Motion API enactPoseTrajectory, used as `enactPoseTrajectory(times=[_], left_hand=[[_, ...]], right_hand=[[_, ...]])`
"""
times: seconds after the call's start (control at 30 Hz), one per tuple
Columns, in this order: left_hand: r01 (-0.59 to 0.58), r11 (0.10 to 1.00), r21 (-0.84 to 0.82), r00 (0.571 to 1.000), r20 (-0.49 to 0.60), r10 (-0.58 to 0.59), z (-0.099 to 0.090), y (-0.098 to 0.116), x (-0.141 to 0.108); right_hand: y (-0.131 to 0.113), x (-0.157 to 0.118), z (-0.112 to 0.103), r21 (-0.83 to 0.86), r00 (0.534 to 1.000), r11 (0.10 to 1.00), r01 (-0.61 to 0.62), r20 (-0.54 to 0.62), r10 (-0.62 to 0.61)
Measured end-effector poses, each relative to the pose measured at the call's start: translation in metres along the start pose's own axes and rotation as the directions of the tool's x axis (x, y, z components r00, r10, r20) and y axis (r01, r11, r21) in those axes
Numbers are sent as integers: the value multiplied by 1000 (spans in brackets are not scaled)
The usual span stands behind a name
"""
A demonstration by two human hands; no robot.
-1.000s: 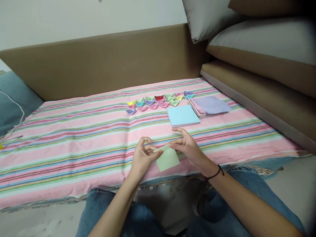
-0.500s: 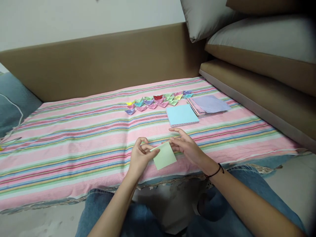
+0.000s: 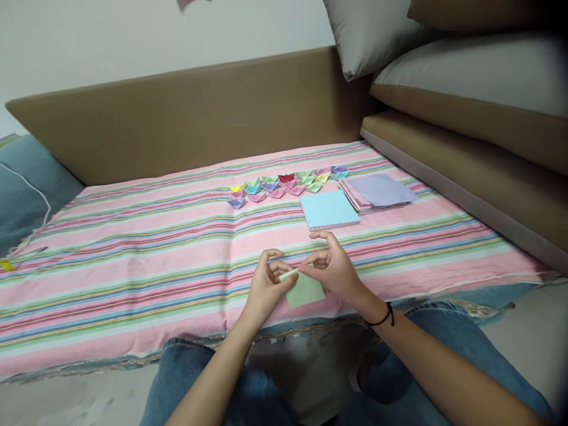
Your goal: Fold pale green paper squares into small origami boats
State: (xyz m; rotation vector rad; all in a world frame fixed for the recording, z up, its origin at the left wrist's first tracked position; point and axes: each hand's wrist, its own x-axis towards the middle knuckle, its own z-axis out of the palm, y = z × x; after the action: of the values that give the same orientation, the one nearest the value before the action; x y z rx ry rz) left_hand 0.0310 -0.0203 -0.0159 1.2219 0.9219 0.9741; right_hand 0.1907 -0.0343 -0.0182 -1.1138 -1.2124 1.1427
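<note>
A light green sheet of paper (image 3: 306,291) is held up between both hands, just above the near side of the striped cloth. My left hand (image 3: 269,283) pinches its upper left corner, thumb in front and fingers behind. At the top edge, my right hand (image 3: 333,269) grips the paper between thumb and fingertips, with the index finger raised. Beyond the hands lies a neat stack of light blue paper (image 3: 331,210). Behind it, several small folded paper boats (image 3: 277,184) in many colours stand in rows.
A looser pile of purple and pink paper (image 3: 384,190) lies right of the blue stack. The striped cloth (image 3: 133,236) covers the seat. Brown cushions (image 3: 465,154) are stacked at the right, and a white cable (image 3: 38,192) runs down at the left.
My right hand has closed on the paper's top edge, where its fingers were looser before. The sheet has turned so that its upper edge lies more level.
</note>
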Motion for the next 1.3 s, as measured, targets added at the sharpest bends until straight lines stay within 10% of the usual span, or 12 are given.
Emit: enactPoseTrajectory(times=[0.73,1.3], left_hand=[[-116,993,-8,982,-152,113,6,5,-2],[-11,998,54,1000,-13,12,-7,15,4]], right_hand=[[5,2,-2,178,990,974,-143,42,138],[0,5,-10,86,997,994,-73,7,73]])
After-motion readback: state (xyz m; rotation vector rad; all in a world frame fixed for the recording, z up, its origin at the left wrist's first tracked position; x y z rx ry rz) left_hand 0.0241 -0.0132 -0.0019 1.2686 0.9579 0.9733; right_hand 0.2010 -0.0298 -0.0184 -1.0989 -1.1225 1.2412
